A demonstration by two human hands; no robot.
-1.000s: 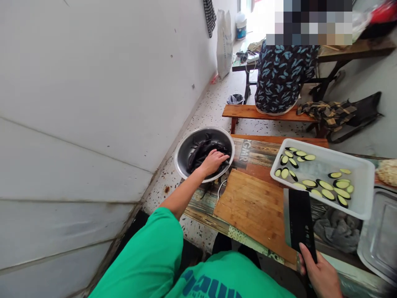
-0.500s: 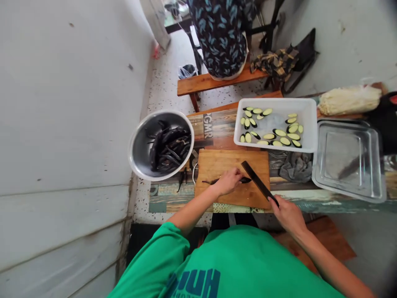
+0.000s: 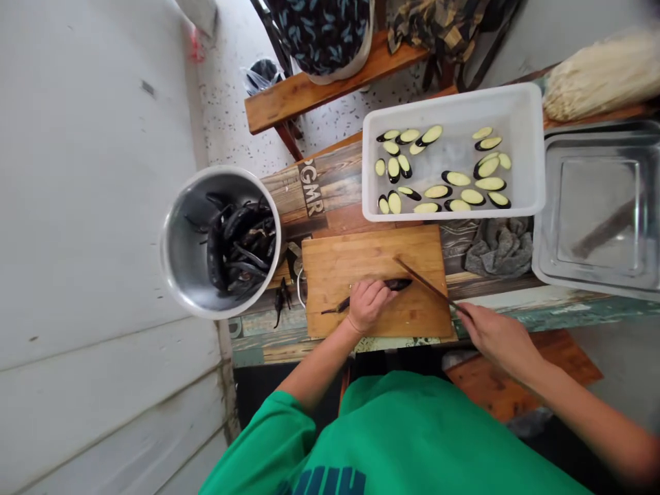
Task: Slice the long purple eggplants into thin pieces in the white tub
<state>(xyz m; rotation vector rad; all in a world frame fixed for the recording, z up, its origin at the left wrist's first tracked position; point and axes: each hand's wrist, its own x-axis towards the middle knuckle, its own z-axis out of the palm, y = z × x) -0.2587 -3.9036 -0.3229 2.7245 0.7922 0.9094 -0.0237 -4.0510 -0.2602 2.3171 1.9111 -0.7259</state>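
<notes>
On the wooden cutting board (image 3: 371,251) lies a slim dark eggplant (image 3: 400,284), its thin stem pointing left. My left hand (image 3: 369,302) is closed over the middle of it and presses it to the board. In my right hand (image 3: 492,333) is the handle of a knife (image 3: 425,283). The blade slants up and left over the board, just right of the eggplant's end, and is seen nearly edge-on. Whether the blade touches the eggplant I cannot tell. A white plastic tub (image 3: 454,214) beyond the board holds several oval eggplant slices (image 3: 458,179).
A metal bowl (image 3: 178,227) of dark eggplants stands left. Small dark pieces (image 3: 281,299) lie beside the board. Right are a grey cloth (image 3: 500,251), a clear lid (image 3: 598,206) and a pale wrapped bundle (image 3: 603,75). A person (image 3: 324,34) sits on a bench (image 3: 330,89) beyond.
The view has tilted down and come closer. The knife blade has turned from showing its flat side to nearly edge-on. My left hand has flattened further over the eggplant.
</notes>
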